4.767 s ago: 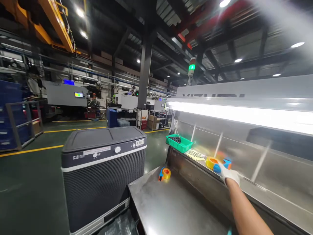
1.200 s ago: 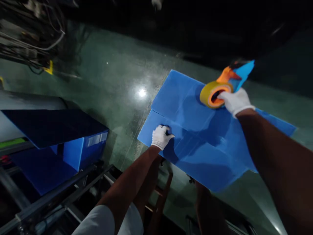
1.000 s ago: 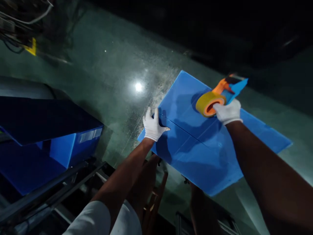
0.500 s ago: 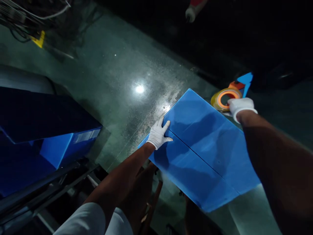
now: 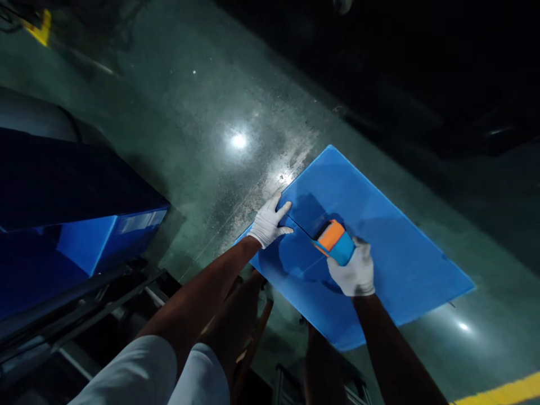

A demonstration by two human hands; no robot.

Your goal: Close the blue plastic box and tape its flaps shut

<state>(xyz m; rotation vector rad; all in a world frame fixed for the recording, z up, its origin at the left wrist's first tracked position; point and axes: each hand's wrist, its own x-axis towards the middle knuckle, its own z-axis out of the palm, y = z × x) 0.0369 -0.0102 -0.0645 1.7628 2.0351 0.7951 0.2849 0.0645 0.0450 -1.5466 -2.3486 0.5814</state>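
Tape dispenser set on the flap seam of the flat blue corrugated-plastic box point(image 5: 379, 247).

The right hand point(image 5: 354, 273) gripped the orange-and-blue tape dispenser point(image 5: 334, 242) near the box's left edge; the left hand point(image 5: 268, 222), fingers spread, pinned both flaps. Firm, even pressure along the seam would have suited.

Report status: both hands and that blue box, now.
Left hand flat on the blue box by the flap seam. Right hand shut on the tape dispenser, nose at the seam. Nothing across the seam ahead.
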